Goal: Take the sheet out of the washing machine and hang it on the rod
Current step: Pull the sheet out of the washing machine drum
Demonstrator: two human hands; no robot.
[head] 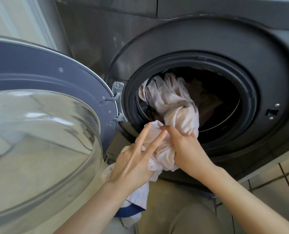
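Both hands grip the pale sheet (172,105) at the washing machine (241,48) mouth: right hand (189,149) bunches it, left hand (133,159) holds it with two fingers outstretched. Its door (44,115) stands open left; beige floor tiles (275,191) lie below.

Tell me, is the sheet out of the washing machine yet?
Partly out. The sheet trails from the drum over the door seal into both hands, left hand and right hand, with one end hanging below.

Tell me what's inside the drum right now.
Part of the sheet is in the drum; the rest trails out to both hands. Darker laundry lies behind it. The drum's depths are too dark to see.
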